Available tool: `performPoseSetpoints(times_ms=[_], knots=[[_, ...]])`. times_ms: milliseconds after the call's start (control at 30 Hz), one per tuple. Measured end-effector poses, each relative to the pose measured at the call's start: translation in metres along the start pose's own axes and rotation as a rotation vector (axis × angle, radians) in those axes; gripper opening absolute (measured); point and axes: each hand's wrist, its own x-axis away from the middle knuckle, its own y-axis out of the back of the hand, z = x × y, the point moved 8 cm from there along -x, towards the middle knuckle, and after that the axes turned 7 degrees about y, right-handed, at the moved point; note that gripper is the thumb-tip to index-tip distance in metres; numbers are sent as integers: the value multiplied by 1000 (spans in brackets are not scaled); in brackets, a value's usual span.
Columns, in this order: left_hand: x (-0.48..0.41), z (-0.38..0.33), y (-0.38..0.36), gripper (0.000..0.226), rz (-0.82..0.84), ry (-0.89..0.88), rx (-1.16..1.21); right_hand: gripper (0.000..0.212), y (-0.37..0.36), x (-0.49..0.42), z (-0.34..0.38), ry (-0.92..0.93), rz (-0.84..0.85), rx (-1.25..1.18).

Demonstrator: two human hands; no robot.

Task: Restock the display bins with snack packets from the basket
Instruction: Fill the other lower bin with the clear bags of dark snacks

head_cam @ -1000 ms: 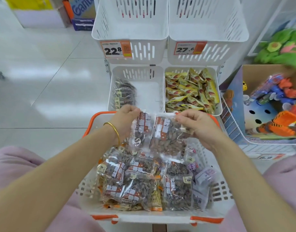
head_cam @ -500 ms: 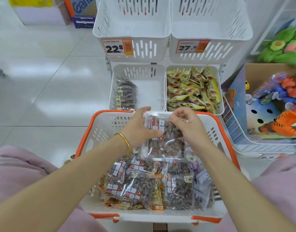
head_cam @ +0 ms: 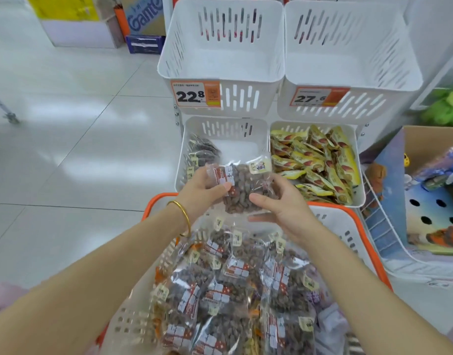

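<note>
A clear snack packet (head_cam: 242, 187) of brown nuts with a red-and-white label is held up between both hands above the basket's far rim. My left hand (head_cam: 202, 193) grips its left side, thumb across the label. My right hand (head_cam: 279, 201) holds its right side and bottom. Below lies the white basket with orange rim (head_cam: 348, 213), full of several similar packets (head_cam: 233, 290). Just beyond the held packet is the lower left display bin (head_cam: 228, 129), with a few dark packets (head_cam: 201, 152) stacked at its left side.
The lower right bin (head_cam: 355, 149) is filled with yellow snack packets. Two upper white bins (head_cam: 223, 52) carry price tags 22.8 and 27.6. A wire rack and a cardboard box of toys (head_cam: 425, 201) stand at right. Tiled floor (head_cam: 79, 124) stretches left.
The two packets held side by side were brought together into one bundle. Both hands then lifted it forward from over the basket toward the lower left bin.
</note>
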Motion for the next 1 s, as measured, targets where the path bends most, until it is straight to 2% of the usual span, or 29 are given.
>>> performPoseSetpoints(times_ms=[100, 200, 333, 467, 600, 733, 900, 1000], knots=[[-38, -10, 24, 51, -103, -61, -200, 56, 4, -47, 29, 197, -69, 484], [-76, -15, 49, 46, -228, -128, -448, 57, 5, -103, 37, 356, -120, 941], [-129, 0, 68, 48, -254, -154, -765, 48, 8, -163, 11, 337, -113, 1185], [-154, 18, 65, 50, -158, -228, -931, 49, 7, -186, -22, 261, 44, 1363], [-155, 32, 63, 53, -139, -258, -991, 45, 5, -187, -62, 127, 276, 1444], [-150, 45, 62, 53, -117, -215, -993, 47, 2, -189, -88, 42, 389, 1469], [-146, 49, 61, 51, -113, -178, -987, 59, -4, -182, -116, -185, 510, 1159], [-145, 49, 60, 51, -116, -172, -986, 68, 1, -181, -119, -294, 508, 1111]])
